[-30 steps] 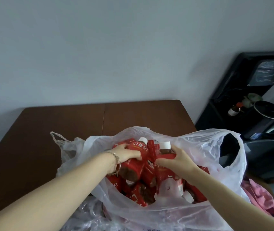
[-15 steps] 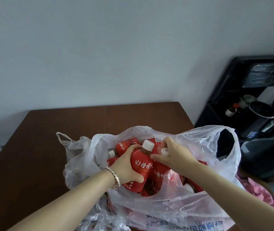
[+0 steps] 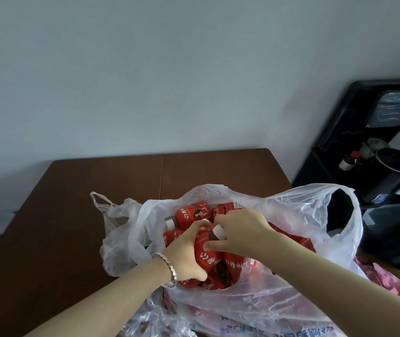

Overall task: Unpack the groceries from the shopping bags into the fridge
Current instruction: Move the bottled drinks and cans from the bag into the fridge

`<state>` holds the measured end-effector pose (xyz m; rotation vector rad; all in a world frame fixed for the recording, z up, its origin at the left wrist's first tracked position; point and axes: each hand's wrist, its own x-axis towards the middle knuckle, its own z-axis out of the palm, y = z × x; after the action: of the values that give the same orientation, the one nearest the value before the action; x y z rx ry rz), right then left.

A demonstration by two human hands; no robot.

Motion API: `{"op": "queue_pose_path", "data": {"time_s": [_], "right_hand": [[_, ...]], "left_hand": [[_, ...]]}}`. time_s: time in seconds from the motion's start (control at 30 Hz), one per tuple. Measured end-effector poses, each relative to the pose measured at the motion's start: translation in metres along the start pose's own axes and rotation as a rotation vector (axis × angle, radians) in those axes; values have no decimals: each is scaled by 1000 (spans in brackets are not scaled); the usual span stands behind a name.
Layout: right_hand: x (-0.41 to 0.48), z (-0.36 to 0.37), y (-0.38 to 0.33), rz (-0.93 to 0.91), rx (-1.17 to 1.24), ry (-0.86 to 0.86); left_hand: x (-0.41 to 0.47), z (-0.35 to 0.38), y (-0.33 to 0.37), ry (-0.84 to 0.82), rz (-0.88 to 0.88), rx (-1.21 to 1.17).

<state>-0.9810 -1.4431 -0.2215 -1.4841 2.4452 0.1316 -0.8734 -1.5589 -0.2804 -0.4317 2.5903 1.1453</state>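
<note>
Gripping a red bottle (image 3: 206, 249) inside the plastic bag (image 3: 291, 215) at lower centre, I have fingers of the left hand (image 3: 184, 259) wrapped round its body, those of the right hand (image 3: 240, 229) curled at its neck; it tilts cap-up toward the frame's upper right.

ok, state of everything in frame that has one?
white shopping bag: mouth open, standing on the table.
held bottle: capped, tilted, in the bag's mouth.
left hand: grips the held bottle's body.
right hand: curled round its neck.
other bottles: lying in the bag.
clear bag: slack, crumpled beside it.
</note>
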Motion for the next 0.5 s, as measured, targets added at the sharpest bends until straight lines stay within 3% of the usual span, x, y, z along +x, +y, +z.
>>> {"op": "queue_pose_path", "data": {"time_s": [0.17, 0.37, 0.43, 0.47, 0.5], "right_hand": [[6, 0, 13, -63, 235, 8], [-3, -4, 20, -144, 233, -28], [-8, -6, 21, -154, 210, -17], [-10, -7, 21, -156, 183, -6], [-12, -9, 21, -149, 158, 5]], "left_hand": [[0, 0, -8, -9, -5, 20], [3, -9, -8, -88, 62, 36], [5, -23, -4, -216, 73, -91], [11, -32, -1, -277, 65, -269], [19, -41, 2, -236, 44, -448]]}}
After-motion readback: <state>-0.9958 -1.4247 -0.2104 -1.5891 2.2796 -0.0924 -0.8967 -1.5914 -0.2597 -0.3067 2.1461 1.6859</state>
